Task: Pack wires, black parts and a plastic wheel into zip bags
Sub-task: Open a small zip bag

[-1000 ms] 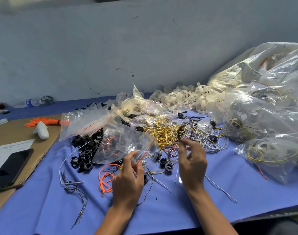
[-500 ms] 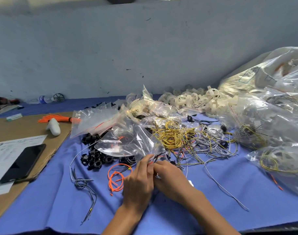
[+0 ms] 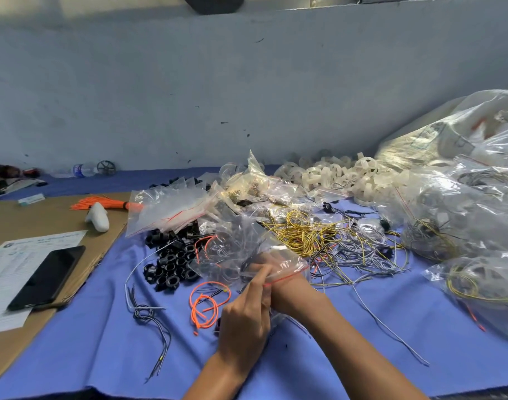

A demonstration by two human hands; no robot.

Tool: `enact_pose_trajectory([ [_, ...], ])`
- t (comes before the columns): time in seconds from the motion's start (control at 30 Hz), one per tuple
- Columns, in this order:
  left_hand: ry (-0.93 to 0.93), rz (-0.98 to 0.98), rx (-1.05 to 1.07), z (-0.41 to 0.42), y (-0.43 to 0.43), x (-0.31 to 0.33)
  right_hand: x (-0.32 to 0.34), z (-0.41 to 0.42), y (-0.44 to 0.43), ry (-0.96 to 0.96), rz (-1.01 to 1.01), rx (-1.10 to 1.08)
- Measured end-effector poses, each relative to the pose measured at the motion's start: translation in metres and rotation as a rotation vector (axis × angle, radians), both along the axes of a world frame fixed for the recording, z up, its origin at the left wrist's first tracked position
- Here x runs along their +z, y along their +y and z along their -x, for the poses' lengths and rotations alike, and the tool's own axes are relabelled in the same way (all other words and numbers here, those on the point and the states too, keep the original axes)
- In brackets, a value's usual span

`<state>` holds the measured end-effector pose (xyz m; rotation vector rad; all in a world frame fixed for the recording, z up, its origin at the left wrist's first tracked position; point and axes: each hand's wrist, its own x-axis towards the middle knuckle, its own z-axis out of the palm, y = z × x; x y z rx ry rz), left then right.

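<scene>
Black parts [image 3: 171, 264] lying heaped left, within reach; left hand [image 3: 242, 316] pinching zip bag [image 3: 232, 243] mouth, holding it open for loading; right hand [image 3: 275, 272] sitting wrist-deep inside bag, grip blurred by plastic, cannot tell; wires [image 3: 299, 232] lying tangled right

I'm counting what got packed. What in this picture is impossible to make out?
Head view only.
- Right hand: fingers inside the zip bag, blurred by crinkled plastic; what they hold is unclear.
- Its near corner: behind the left hand pinching it.
- Big bags at right: cut off by the edge.
- Paper: print too small, phone covers part.
</scene>
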<state>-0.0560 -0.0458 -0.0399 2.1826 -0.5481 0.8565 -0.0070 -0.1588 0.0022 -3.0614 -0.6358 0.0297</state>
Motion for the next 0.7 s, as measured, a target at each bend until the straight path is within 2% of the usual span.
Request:
enact_pose_trajectory([
  [0.03, -0.008, 0.005, -0.001, 0.0, 0.0, 0.0, 0.003, -0.004, 0.003, -0.026, 0.078, 0.084],
  [0.07, -0.012, 0.012, -0.003, 0.0, 0.001, 0.0, 0.004, -0.007, 0.003, 0.033, -0.024, 0.115],
  [0.1, -0.011, 0.021, -0.005, 0.001, 0.001, 0.001, 0.004, -0.011, 0.002, 0.149, -0.269, 0.102],
  [0.17, 0.003, 0.039, 0.0, 0.001, 0.001, 0.001, 0.009, -0.002, 0.0, 0.489, -1.134, -0.047],
  [0.2, 0.011, 0.04, 0.006, 0.001, 0.001, 0.002, 0.006, 0.001, -0.003, 0.578, -1.407, -0.083],
  [0.23, 0.012, 0.03, 0.013, 0.0, 0.001, 0.001, 0.001, 0.001, -0.005, 0.573, -1.466, -0.105],
  [0.27, 0.009, 0.016, 0.019, -0.001, 0.001, 0.001, 0.0, 0.005, -0.008, 0.485, -1.317, -0.08],
  [0.33, 0.013, -0.001, 0.023, -0.002, 0.0, 0.0, -0.001, 0.007, -0.014, 0.135, -0.575, 0.095],
  [0.37, 0.011, -0.014, 0.029, -0.003, 0.0, -0.001, -0.005, 0.005, -0.019, 0.018, -0.284, 0.167],
  [0.4, 0.002, -0.034, 0.037, -0.004, 0.0, -0.003, -0.007, 0.006, -0.023, -0.055, -0.136, 0.184],
  [0.5, -0.02, -0.075, 0.073, -0.005, -0.002, -0.005, -0.006, 0.008, -0.026, -0.122, -0.077, 0.152],
  [0.57, -0.045, -0.081, 0.067, -0.005, -0.003, -0.006, -0.004, 0.007, -0.023, -0.076, -0.114, 0.071],
  [0.63, -0.054, -0.083, 0.036, -0.005, -0.003, -0.006, 0.001, 0.004, -0.017, 0.081, -0.276, -0.079],
  [0.7, -0.055, -0.086, 0.008, -0.005, -0.002, -0.005, 0.012, 0.004, -0.008, 0.26, -0.602, -0.192],
])
